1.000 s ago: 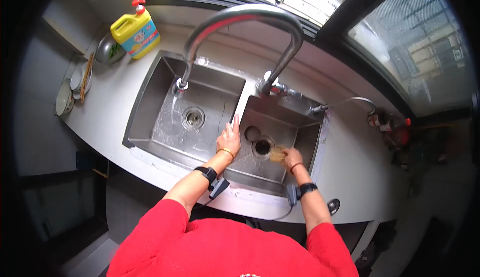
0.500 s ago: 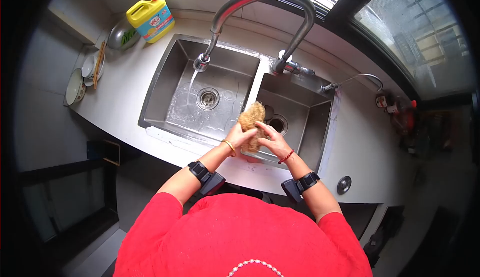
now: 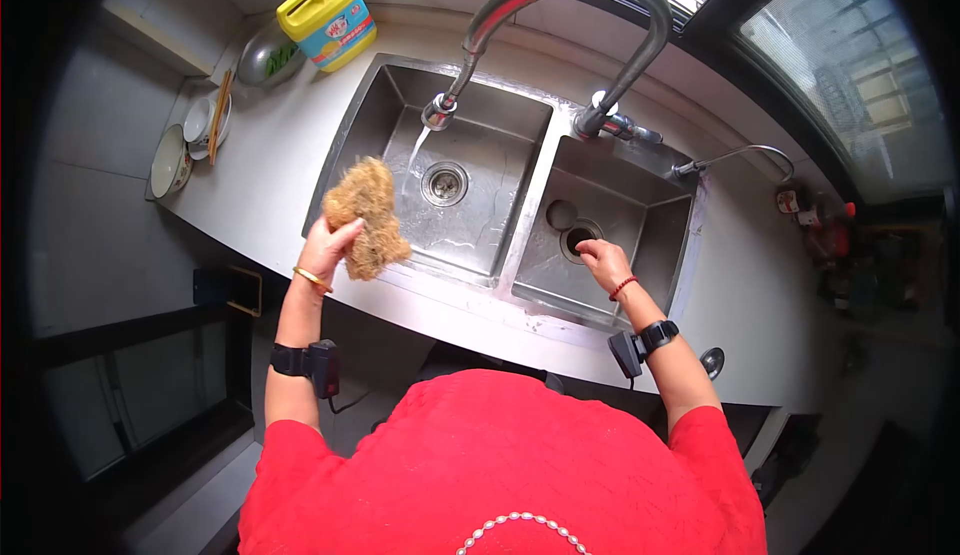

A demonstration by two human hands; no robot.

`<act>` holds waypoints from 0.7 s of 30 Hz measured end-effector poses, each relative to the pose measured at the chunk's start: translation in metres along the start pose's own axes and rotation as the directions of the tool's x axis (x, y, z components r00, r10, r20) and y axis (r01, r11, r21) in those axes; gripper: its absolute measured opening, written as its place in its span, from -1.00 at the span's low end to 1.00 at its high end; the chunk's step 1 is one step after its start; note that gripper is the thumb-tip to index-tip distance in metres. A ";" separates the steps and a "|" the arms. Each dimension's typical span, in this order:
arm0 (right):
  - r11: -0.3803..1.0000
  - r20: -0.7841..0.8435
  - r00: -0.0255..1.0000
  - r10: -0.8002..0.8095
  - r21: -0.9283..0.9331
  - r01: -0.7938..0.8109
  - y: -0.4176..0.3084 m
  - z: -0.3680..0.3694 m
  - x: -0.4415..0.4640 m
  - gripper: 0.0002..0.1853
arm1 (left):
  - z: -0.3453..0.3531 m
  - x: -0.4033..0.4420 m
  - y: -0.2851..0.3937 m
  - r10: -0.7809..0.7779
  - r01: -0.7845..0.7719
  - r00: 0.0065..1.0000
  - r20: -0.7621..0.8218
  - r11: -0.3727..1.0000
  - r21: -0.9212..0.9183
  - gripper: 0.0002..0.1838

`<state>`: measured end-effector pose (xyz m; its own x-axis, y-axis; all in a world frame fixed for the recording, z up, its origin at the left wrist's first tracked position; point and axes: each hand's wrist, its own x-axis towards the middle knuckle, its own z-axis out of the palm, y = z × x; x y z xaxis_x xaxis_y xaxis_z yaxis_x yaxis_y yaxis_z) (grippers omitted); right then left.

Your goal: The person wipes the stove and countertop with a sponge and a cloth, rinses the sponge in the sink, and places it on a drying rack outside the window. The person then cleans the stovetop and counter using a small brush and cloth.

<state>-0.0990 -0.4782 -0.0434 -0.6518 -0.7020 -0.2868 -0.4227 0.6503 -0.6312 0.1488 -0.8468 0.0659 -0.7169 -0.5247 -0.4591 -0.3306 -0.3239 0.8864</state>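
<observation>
A tan, fibrous loofah (image 3: 368, 205) hangs over the front left part of the left sink basin (image 3: 490, 135), spread out and rough at its edges. My left hand (image 3: 326, 249) grips its lower left side, thumb on top. Over the right basin (image 3: 620, 180), near its drain (image 3: 580, 242), is my right hand (image 3: 607, 265) with the fingertips drawn together. Whatever that hand may pinch is too small to make out. Water runs from the faucet spout (image 3: 439, 112) into the left basin, behind the loofah.
A yellow pump jug (image 3: 328, 23) stands at the back left. Near it are a metal bowl (image 3: 268, 57) with green vegetables, white dishes (image 3: 207, 120) with chopsticks (image 3: 219, 115), and another bowl (image 3: 171, 162). A small tap (image 3: 745, 153) rises at the right; a round metal lid (image 3: 712, 362) lies front right.
My hands have parted. The left has carried the loofah leftward from the divider to the left basin; the right has let go of it and shifted right over the right basin.
</observation>
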 end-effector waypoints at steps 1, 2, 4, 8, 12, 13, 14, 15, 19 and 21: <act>0.988 0.049 0.999 -0.005 -0.151 0.013 -0.001 0.000 0.008 -0.78 | -0.013 0.001 0.004 -0.023 0.023 0.999 -0.029 1.000 -0.001 -0.58; 0.978 0.043 0.999 -0.031 -0.206 0.039 -0.001 0.002 0.018 -0.75 | -0.018 0.002 0.007 -0.044 0.044 0.997 -0.058 0.999 -0.002 -0.56; 0.948 0.037 0.996 -0.081 -0.307 0.088 0.001 0.012 0.041 -0.67 | -0.016 0.000 0.009 -0.009 0.005 0.993 -0.115 1.000 -0.031 -0.57; 0.861 0.090 0.992 -0.088 -0.494 0.121 0.019 0.055 0.094 -0.59 | -0.015 -0.006 -0.013 -0.024 0.016 0.989 -0.148 0.998 -0.059 -0.58; 0.770 0.162 0.985 0.058 -0.636 0.059 0.039 0.091 0.123 -0.61 | -0.020 -0.019 -0.037 -0.103 0.093 0.974 -0.204 0.994 -0.057 -0.56; 0.752 0.185 0.978 0.095 -0.658 0.051 0.048 0.097 0.128 -0.61 | -0.023 -0.021 -0.042 -0.116 0.107 0.969 -0.218 0.993 -0.054 -0.55; 0.732 0.208 0.969 0.135 -0.679 0.044 0.056 0.103 0.131 -0.61 | -0.026 -0.020 -0.046 -0.120 0.110 0.965 -0.234 0.992 -0.056 -0.55; 0.759 0.156 0.975 0.155 -0.651 -0.016 0.068 0.109 0.132 -0.58 | -0.028 -0.021 -0.051 -0.128 0.116 0.960 -0.250 0.991 -0.062 -0.56; 0.925 0.038 0.966 0.255 -0.302 -0.232 0.068 0.072 0.102 -0.45 | -0.027 -0.015 -0.057 -0.188 0.156 0.950 -0.250 0.977 -0.145 -0.59; 0.957 0.005 0.971 0.239 -0.171 -0.235 0.106 0.069 0.093 -0.39 | -0.025 -0.009 -0.058 -0.191 0.153 0.951 -0.245 0.974 -0.165 -0.59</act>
<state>-0.1603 -0.4946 -0.1866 -0.7308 -0.5276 -0.4330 -0.3590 0.8367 -0.4136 0.1901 -0.8427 0.0170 -0.4678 -0.6301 -0.6198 -0.3306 -0.5256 0.7839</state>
